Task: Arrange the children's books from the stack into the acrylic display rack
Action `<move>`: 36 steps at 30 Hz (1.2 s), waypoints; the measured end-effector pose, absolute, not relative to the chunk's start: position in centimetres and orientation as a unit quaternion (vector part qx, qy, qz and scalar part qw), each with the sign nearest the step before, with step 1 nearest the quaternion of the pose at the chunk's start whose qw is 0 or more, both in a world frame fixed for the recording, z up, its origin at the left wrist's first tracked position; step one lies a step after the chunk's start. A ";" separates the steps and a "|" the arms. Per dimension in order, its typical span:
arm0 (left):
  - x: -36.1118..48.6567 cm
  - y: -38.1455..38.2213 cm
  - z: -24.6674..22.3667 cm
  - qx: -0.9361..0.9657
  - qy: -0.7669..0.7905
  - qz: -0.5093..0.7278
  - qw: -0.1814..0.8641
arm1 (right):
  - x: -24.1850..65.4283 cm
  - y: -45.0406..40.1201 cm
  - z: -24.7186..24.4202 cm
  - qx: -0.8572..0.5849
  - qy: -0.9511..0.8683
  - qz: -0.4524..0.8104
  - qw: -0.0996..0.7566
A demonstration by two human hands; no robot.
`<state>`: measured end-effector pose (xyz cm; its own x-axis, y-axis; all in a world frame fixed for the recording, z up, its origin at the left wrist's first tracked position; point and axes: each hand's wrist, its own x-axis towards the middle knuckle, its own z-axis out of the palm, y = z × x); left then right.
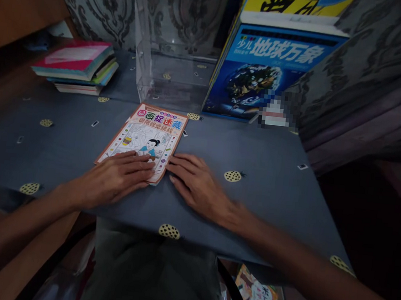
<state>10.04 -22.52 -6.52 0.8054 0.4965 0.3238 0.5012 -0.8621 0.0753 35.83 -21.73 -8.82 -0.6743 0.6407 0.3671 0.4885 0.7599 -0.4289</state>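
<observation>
A closed children's picture book (148, 132) lies face up on the table, slightly turned, with an orange-brown border and a drawn figure in blue on its cover. My left hand (117, 174) rests flat across the lower part of the cover, fingers stretched out. Beside the book's right edge lies my right hand (197, 183), its fingers extended and the fingertips touching that edge. Part of the cover's lower left is hidden under my left hand.
A clear acrylic rack (173, 87) stands behind the book. At its right leans a blue book (258, 75) with a globe. A stack of books (77, 63) lies at the back left. The patterned tablecloth (251, 208) covers the table; below its front edge is another book (257, 294).
</observation>
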 end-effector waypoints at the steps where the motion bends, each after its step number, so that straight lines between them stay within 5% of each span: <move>1: 10.0 -22.5 -6.5 -0.950 -0.264 -0.166 0.004 | 35.7 -22.0 -8.8 -0.296 -0.902 0.159 0.270; 10: 10.0 -22.7 -5.9 -0.953 -0.260 -0.154 0.022 | 35.1 -22.7 -8.5 -0.238 -0.889 0.186 0.343; 24: 9.6 -22.5 -6.3 -0.934 -0.315 -0.162 -0.053 | 34.9 -23.6 -8.2 -0.192 -0.933 0.135 0.272; 30: 8.6 -19.1 -7.2 -0.808 -0.570 -0.144 -0.047 | 34.3 -23.3 -7.9 -0.253 -0.919 0.167 0.252; 36: 9.7 -16.9 -6.5 -0.769 -0.619 -0.140 -0.080 | 32.8 -20.9 -8.2 -0.418 -0.885 0.110 0.175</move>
<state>9.71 -16.90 -6.55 0.1955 0.9738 0.1160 0.9291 -0.2217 0.2959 32.76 -20.94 -8.17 -0.5893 0.7782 0.2169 0.7010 0.6260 -0.3416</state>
